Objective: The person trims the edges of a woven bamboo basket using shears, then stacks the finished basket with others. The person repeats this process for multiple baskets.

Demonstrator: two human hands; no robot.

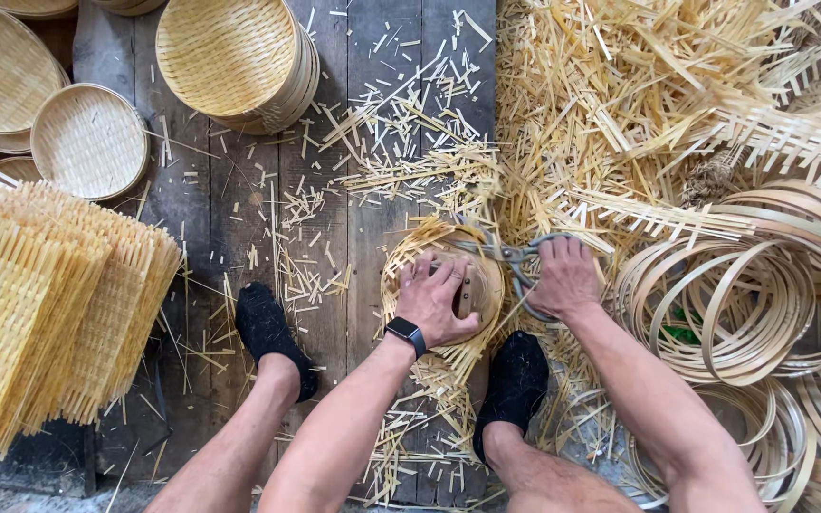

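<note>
My left hand (434, 302) lies spread flat on top of a small round bamboo basket (444, 285) that sits on the wooden floor (211, 204) between my feet, fingers open and pressing down rather than curled around anything. A dark watch (407, 334) sits on that wrist. My right hand (563, 278) is closed around the handles of a pair of metal shears (513, 256), whose blades reach left to the far rim of the basket, just beyond my left fingertips; loose strip ends stick out from under the basket toward me. Both feet wear black socks, the left sock (268, 332) well left of the basket and the right sock (515, 380) just beside its near edge. Trimmed bamboo strips (401, 133) litter the boards ahead, thickening into a deep heap on the right. To my right lies a pile of bent bamboo hoops (743, 304). On my left a stack of square woven mats (40, 304) stands near my leg, and finished round baskets (230, 57) rest further out, at the top left.
</note>
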